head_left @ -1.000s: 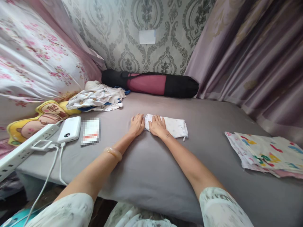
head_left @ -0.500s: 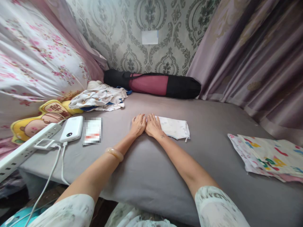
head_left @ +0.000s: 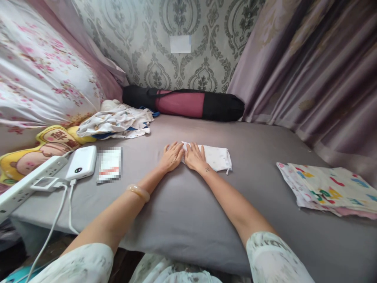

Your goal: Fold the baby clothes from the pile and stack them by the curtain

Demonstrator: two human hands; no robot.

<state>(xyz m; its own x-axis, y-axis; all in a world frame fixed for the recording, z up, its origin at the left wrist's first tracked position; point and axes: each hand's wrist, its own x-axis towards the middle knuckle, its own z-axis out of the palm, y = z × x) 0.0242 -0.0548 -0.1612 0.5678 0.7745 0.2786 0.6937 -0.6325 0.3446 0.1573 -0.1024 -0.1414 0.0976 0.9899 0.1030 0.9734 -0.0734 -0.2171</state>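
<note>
A white folded cloth (head_left: pixel 217 156) with faint small prints lies flat on the grey-covered surface (head_left: pixel 176 212). My right hand (head_left: pixel 194 156) rests palm down on its left part, fingers stretched out and slightly spread. Beside it, my left hand (head_left: pixel 171 157) lies flat at the cloth's left end, with its fingertips at the edge. How much cloth is under the left palm is hidden. At the cloth's right end a small tie or tag sticks out.
Folded printed cloths (head_left: pixel 330 188) lie at the right. On the left are a white power bank (head_left: pixel 81 162), a power strip (head_left: pixel 32 182) with cables, a pixelated packet (head_left: pixel 109 165), a yellow cushion (head_left: pixel 38 153) and crumpled clothes (head_left: pixel 118 120). A black-and-maroon long bag (head_left: pixel 181 103) lies along the wall.
My right hand has slid a little to the right over the cloth, and the gap between my hands is wider. The whole view has shifted slightly.
</note>
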